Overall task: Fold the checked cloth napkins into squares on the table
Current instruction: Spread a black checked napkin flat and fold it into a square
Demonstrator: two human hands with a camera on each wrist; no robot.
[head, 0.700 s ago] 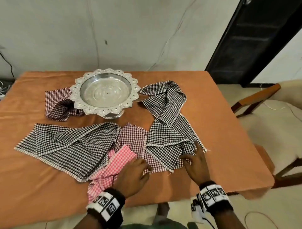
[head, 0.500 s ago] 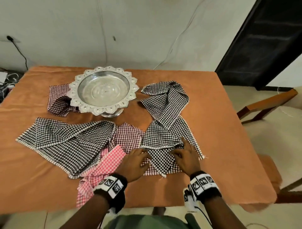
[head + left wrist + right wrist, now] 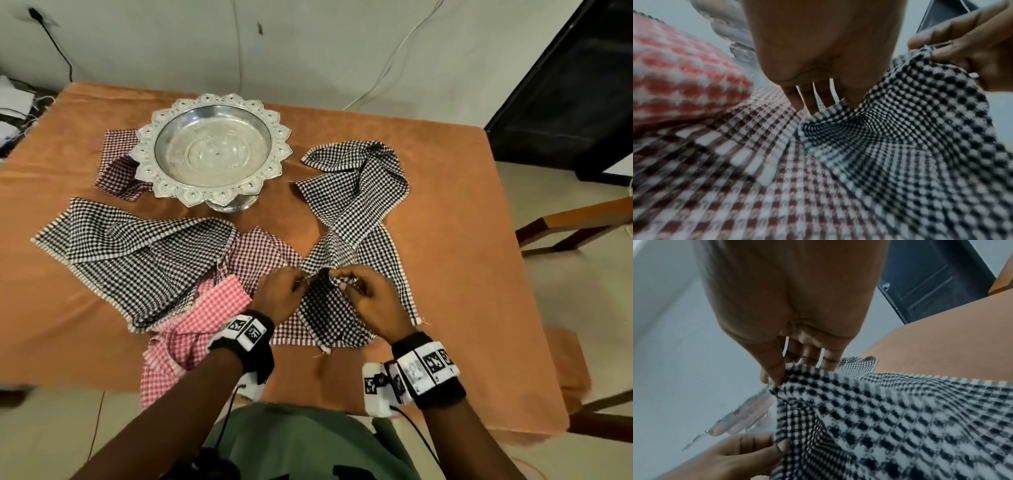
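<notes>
A crumpled black-and-white checked napkin [image 3: 356, 198] stretches from the table's middle right down to the near edge. Both hands pinch its edge close together and lift it slightly: my left hand [image 3: 284, 294] on the left, my right hand [image 3: 370, 298] on the right. The wrist views show the same napkin [image 3: 920, 129] [image 3: 900, 418] gathered in curled fingers. Under it lies a maroon checked napkin [image 3: 263, 253] [image 3: 735, 186]. A pink checked napkin [image 3: 198, 322] hangs over the near edge. Another black checked napkin [image 3: 137, 253] lies spread at left.
An ornate silver pedestal bowl [image 3: 212, 150] stands at the back left, with another maroon checked napkin [image 3: 116, 164] partly under it. The table [image 3: 462, 240] has an orange cover. A wooden chair [image 3: 575, 222] stands to the right, a dark door [image 3: 565, 85] behind.
Both hands moved up from the napkin's near corner and came together, now pinching its edge and raising it off the table. The head view shifted closer.
</notes>
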